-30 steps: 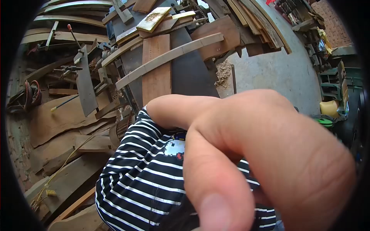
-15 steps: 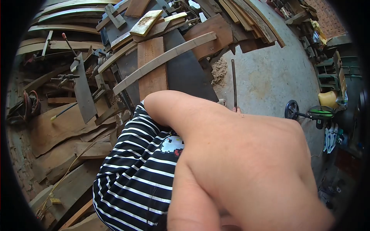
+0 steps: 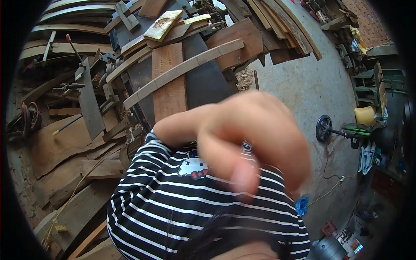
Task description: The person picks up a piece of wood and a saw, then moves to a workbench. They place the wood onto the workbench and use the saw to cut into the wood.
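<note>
My left hand (image 3: 260, 130), blurred by motion, hangs close to the camera in front of my chest. Its thumb points down and stands apart from the curled fingers, and the striped shirt shows through the gap. Nothing is visible in it, though the fingertips are smeared. The forearm reaches in from the sleeve of my black-and-white striped shirt (image 3: 173, 195), which has a printed figure on its front. Beyond the hand, a curved wooden piece (image 3: 186, 71) lies across a brown board (image 3: 169, 82) on a dark surface. My right hand is out of view.
Stacked planks (image 3: 281, 26) lie at the top, and curved timber (image 3: 78, 28) fills the upper left. A concrete floor (image 3: 299, 82) runs down the right, with sawdust (image 3: 245, 80), a black wheel (image 3: 324, 128) and a yellow container (image 3: 365, 116). A metal drum (image 3: 329, 249) is at lower right.
My left hand has pulled back from right in front of the camera, up and to the left, and looks smaller. More of the shirt and the lower-right floor now shows.
</note>
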### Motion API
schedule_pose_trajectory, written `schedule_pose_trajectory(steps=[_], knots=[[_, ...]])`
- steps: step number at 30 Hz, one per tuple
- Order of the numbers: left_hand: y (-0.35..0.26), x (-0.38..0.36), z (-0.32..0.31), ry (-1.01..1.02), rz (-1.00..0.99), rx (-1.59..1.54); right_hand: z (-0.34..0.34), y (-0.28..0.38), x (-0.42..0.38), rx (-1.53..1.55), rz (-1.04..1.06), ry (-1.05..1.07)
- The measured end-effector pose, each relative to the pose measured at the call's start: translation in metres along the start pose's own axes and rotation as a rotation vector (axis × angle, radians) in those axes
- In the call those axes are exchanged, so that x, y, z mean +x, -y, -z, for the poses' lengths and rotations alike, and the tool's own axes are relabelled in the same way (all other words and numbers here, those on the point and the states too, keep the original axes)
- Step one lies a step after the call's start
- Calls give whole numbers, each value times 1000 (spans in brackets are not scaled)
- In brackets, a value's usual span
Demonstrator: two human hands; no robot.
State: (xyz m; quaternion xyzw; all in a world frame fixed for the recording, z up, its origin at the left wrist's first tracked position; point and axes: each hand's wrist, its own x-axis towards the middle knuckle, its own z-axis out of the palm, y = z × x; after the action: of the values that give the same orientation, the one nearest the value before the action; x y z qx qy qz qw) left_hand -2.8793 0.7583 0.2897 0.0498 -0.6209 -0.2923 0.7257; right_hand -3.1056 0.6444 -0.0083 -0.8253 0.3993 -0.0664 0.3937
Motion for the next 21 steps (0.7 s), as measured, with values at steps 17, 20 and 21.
schedule_pose_trajectory(steps=[17,20,21], knots=[[63,-226,226,-570,1624,1781,-43,113,106,-14,315,172],[62,-225,227,-591,1622,1807,-56,123,126,-28,348,222],[61,-222,225,-592,1648,1786,-58,124,130,-27,349,238]])
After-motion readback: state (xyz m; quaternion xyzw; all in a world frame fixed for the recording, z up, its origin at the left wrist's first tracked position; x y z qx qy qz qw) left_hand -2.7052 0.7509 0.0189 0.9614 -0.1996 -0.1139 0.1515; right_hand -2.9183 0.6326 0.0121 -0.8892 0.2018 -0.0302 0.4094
